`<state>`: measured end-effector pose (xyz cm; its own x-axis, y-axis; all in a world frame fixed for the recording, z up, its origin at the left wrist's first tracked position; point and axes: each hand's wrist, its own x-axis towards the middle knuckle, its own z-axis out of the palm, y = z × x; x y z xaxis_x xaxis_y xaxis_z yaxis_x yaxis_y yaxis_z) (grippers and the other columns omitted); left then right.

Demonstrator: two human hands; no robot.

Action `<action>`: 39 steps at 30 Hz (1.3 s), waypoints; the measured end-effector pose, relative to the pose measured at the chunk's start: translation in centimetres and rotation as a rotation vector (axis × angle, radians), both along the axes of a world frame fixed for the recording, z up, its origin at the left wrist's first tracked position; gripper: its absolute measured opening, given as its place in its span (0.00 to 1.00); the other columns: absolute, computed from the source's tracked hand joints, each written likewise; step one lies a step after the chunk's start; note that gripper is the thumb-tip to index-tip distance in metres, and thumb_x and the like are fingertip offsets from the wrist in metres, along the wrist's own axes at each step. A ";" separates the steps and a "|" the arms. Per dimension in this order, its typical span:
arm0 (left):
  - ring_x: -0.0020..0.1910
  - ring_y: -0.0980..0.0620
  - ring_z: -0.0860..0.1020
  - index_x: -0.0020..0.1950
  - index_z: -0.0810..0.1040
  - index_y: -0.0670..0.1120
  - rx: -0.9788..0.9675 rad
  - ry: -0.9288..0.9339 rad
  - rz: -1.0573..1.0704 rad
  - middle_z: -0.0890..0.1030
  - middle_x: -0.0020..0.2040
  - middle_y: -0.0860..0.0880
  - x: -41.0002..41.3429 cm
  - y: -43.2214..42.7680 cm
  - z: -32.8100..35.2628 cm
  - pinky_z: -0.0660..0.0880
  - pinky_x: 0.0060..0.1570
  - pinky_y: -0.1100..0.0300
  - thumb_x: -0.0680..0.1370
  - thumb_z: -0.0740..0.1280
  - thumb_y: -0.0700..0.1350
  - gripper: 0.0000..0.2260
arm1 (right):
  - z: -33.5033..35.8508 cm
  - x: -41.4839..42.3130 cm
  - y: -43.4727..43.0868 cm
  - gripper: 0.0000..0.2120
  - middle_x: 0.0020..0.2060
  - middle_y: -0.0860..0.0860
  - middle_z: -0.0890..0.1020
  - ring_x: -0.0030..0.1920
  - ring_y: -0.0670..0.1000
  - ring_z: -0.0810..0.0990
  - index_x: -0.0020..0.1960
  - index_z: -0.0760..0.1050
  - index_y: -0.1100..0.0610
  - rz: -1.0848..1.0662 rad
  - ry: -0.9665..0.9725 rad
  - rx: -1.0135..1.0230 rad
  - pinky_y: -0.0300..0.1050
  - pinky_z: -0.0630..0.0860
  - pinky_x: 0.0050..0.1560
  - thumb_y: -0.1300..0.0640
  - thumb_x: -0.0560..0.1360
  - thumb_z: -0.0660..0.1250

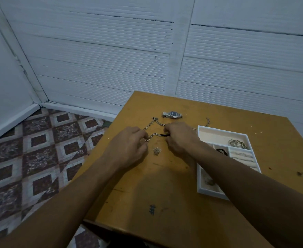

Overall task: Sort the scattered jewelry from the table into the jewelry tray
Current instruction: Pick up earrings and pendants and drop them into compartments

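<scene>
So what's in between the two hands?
In the head view, a silver chain stretches from the left hand to the right hand, with a black piece near the right one.

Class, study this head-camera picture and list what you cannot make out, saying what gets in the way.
Head view: near compartments of the jewelry tray, covered by the right forearm.
Head view: the exact grip on the chain, behind the backs of the left hand and right hand.
Head view: the small silver cluster, too small to identify.
Head view: the wristwatch dial, too small to read.
</scene>
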<state>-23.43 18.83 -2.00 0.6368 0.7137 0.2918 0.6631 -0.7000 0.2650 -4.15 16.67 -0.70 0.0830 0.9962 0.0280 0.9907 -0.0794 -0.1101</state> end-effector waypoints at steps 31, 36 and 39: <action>0.61 0.56 0.73 0.64 0.76 0.50 -0.216 -0.351 0.127 0.78 0.61 0.53 0.8 -6.4 2.6 0.68 0.56 0.63 0.81 0.61 0.52 0.14 | 8.4 -0.4 -6.3 0.07 0.39 0.53 0.77 0.34 0.49 0.76 0.47 0.67 0.59 -0.118 1.233 0.183 0.52 0.77 0.44 0.61 0.82 0.53; 0.54 0.54 0.78 0.55 0.78 0.52 -0.567 -0.827 0.215 0.80 0.54 0.54 2.0 -7.8 4.9 0.74 0.53 0.59 0.82 0.57 0.53 0.12 | 11.5 -0.6 -9.1 0.06 0.39 0.52 0.80 0.29 0.46 0.72 0.47 0.70 0.57 -0.019 1.152 0.060 0.40 0.68 0.29 0.60 0.82 0.57; 0.56 0.51 0.80 0.57 0.78 0.52 -0.848 -1.068 0.201 0.82 0.55 0.51 3.1 -9.2 5.7 0.75 0.56 0.52 0.83 0.54 0.55 0.15 | 13.3 -0.8 -11.2 0.05 0.38 0.51 0.81 0.29 0.46 0.72 0.49 0.72 0.60 0.064 1.114 -0.048 0.39 0.68 0.27 0.60 0.82 0.59</action>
